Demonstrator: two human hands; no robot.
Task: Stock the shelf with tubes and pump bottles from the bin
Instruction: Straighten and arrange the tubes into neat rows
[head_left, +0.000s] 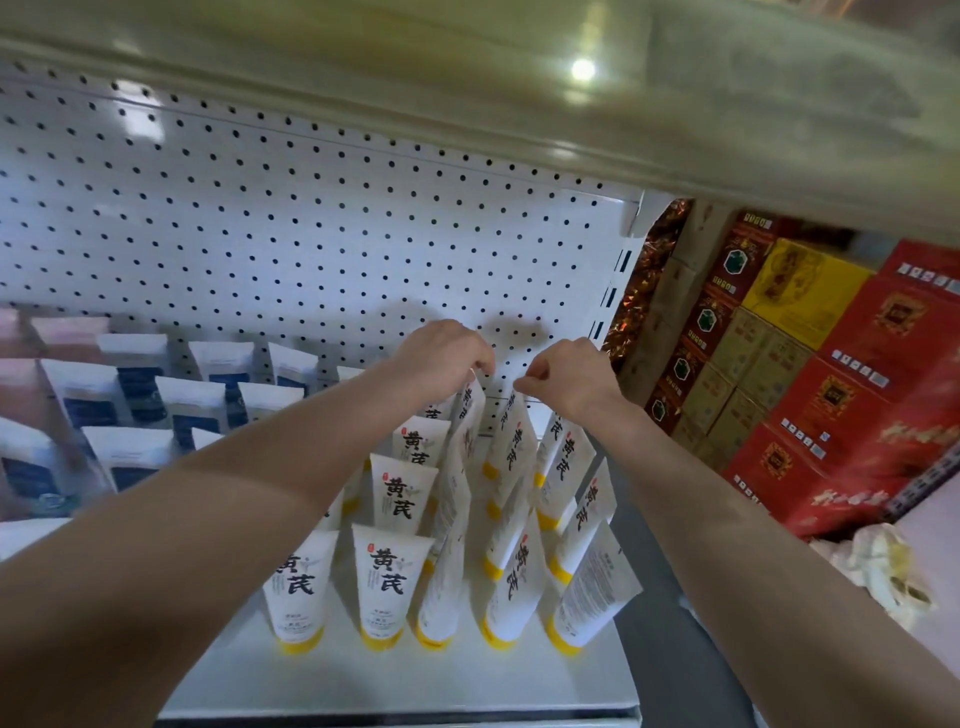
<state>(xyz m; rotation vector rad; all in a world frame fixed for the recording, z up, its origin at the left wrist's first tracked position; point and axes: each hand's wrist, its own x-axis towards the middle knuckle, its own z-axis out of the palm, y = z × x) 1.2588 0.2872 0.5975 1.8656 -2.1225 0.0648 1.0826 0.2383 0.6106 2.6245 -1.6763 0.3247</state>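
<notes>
Several white tubes with yellow caps and black characters stand cap-down in rows on the white shelf (395, 686). One front-row tube (390, 582) faces me. At the back of the rows my left hand (441, 353) pinches the crimped top of a rear tube (470, 410). Beside it my right hand (563, 374) pinches the top of another rear tube (511, 441). Both arms reach in over the shelf. No bin or pump bottle is in view.
A white pegboard (311, 223) backs the shelf and an upper shelf (519, 104) hangs low overhead. White and blue pouches (140, 374) fill the shelf's left side. Red and yellow cartons (831, 364) are stacked to the right, with a crumpled bag (883, 571) below.
</notes>
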